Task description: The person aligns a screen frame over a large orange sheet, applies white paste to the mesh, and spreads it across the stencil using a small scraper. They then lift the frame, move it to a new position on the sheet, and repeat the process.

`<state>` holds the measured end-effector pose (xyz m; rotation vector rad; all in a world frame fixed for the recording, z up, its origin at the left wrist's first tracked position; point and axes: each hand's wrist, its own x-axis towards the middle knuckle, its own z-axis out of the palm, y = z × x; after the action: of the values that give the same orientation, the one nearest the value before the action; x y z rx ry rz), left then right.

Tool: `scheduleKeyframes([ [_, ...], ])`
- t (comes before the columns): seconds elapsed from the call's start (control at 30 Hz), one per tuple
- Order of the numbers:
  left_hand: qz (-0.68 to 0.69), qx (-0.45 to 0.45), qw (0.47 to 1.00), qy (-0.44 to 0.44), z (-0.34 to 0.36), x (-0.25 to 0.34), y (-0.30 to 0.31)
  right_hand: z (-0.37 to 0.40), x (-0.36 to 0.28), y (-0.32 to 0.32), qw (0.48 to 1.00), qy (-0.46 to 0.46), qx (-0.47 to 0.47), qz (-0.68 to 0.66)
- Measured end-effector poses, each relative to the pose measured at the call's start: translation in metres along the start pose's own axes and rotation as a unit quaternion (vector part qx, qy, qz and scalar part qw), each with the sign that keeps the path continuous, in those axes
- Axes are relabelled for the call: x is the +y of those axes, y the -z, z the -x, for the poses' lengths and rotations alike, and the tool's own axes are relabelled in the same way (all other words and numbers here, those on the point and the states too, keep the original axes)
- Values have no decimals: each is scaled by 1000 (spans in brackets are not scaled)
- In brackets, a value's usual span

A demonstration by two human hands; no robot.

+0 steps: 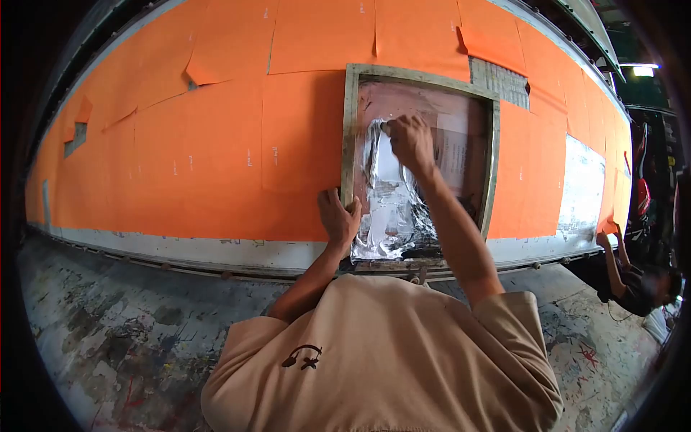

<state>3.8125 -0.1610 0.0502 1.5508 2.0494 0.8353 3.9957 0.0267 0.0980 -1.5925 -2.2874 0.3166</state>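
Note:
A wooden screen printing frame (350,122) lies on orange fabric in front of me. Thick white ink (389,169) is smeared over the left and lower part of its reddish mesh (461,108). My left hand (340,217) grips the frame's left rail near the lower corner, with its thumb over the wood. Over the upper part of the ink, my right hand (412,144) is closed in a fist. A small bit of something shows at the fist's left side, but its kind is hidden by the fingers.
Orange fabric pieces (216,144) cover the long table, some with folded corners. A printed white patch (581,183) lies to the right. Another person (633,281) works at the table's right end. The floor (144,324) is paint-stained.

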Motion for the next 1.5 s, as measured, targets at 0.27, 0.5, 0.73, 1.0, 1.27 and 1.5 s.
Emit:
scheduleKeyframes([
  [0.27, 40, -8, 998, 38, -4, 2, 0, 129, -56, 32, 991, 13, -132, 1],
  [0.5, 66, -33, 996, 48, 0, 0, 0, 35, -10, 26, 993, -51, -66, -84],
  [0.73, 94, -24, 994, 59, -5, 10, 3, 185, -47, 56, 998, -53, -35, -29],
  [1.0, 135, 23, 990, 45, 6, 71, -63, 329, 195, 129, 677, -448, 249, -528],
  [1.27, 53, 30, 997, 52, 66, 200, -202, 348, 340, 228, 715, -513, 218, -422],
  [1.5, -36, 81, 995, -53, 86, 172, -206, 419, 335, 210, 728, -482, 208, -441],
])
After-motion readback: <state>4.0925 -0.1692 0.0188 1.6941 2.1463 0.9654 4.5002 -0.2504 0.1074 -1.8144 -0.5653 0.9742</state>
